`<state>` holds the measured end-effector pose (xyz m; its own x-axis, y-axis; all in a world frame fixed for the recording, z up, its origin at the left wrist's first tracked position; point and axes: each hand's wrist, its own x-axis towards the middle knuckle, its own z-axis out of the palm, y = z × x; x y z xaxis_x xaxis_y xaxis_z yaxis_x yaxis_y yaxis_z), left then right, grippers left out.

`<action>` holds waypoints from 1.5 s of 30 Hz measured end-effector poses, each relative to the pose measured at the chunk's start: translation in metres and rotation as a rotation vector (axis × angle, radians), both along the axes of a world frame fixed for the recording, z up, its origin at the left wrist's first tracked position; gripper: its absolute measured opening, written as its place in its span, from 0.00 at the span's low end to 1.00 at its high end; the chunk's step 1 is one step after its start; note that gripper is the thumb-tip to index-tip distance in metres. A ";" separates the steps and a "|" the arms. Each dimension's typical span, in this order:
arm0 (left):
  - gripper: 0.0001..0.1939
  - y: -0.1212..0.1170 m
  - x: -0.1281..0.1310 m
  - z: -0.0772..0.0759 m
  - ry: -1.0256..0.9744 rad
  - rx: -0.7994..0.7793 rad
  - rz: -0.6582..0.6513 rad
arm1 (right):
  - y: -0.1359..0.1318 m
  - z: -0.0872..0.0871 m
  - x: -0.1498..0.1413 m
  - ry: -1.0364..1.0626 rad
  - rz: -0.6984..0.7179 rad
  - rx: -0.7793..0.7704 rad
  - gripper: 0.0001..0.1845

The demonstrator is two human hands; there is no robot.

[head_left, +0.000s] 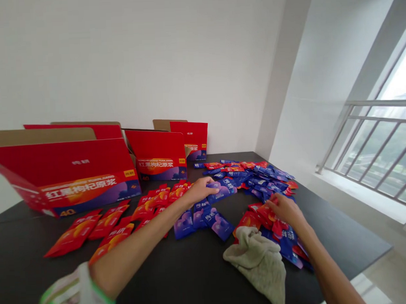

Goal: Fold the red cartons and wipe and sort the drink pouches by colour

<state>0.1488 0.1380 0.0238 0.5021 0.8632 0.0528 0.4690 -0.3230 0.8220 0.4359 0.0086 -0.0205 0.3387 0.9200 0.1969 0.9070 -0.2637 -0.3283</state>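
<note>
My left hand [202, 191] pinches a blue sachet [224, 188] by its near end, held out over the middle of the table. Several other blue sachets [219, 223] lie fanned below that hand. On the right, my right hand [286, 209] has its fingers closed on a red sachet [268, 215], at a mixed heap of red and blue ones. Just in front of this heap lies a crumpled grey-green cloth [260, 261]. Rows of red sachets [73, 233] spread to the left, partly covered by my left forearm.
Open red cartons, a large one [90, 179], a middle one [159, 156] and a smaller one [192, 137], stand along the wall. A further pile of red and blue sachets [264, 178] lies at the back right. The dark table [344, 231] ends near a railed window [373, 126].
</note>
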 end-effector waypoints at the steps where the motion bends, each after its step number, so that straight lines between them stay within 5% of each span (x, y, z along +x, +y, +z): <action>1: 0.14 -0.014 -0.014 0.006 -0.059 -0.040 0.004 | 0.004 -0.002 0.002 -0.024 -0.013 0.004 0.16; 5: 0.21 -0.080 -0.062 0.015 -0.259 -0.227 0.043 | 0.008 -0.009 -0.005 -0.060 0.032 0.032 0.25; 10: 0.37 -0.160 -0.092 0.003 -0.625 -0.541 0.169 | -0.005 0.002 -0.047 0.076 0.291 0.045 0.19; 14: 0.39 -0.200 -0.090 -0.020 -0.738 -0.398 0.289 | -0.040 0.016 -0.127 0.371 0.651 0.003 0.23; 15: 0.36 -0.206 -0.087 -0.027 -0.724 -0.334 0.303 | -0.050 0.017 -0.150 0.609 0.735 0.030 0.23; 18: 0.26 -0.215 -0.082 -0.043 -0.629 -0.148 0.326 | -0.070 0.011 -0.209 1.083 0.760 0.172 0.20; 22: 0.20 -0.210 -0.085 -0.050 -0.546 -0.023 0.361 | -0.078 -0.004 -0.245 1.114 0.634 0.364 0.16; 26: 0.18 -0.204 -0.089 -0.045 -0.610 0.078 0.434 | -0.084 -0.015 -0.254 1.000 0.651 0.365 0.17; 35: 0.21 -0.219 -0.085 -0.045 -0.571 0.308 0.517 | -0.090 -0.025 -0.271 0.928 0.328 0.500 0.21; 41: 0.20 -0.217 -0.096 -0.048 -0.443 0.361 0.473 | -0.086 -0.005 -0.266 1.061 0.556 0.439 0.20; 45: 0.19 -0.221 -0.096 -0.053 -0.498 0.225 0.392 | -0.082 0.002 -0.265 1.147 0.480 0.428 0.23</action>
<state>0.0533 -0.0828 -0.0296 0.0222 0.9175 0.3971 0.1684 -0.3950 0.9031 0.1705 -0.0732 -0.0185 0.1661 0.9320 0.3221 0.0320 0.3214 -0.9464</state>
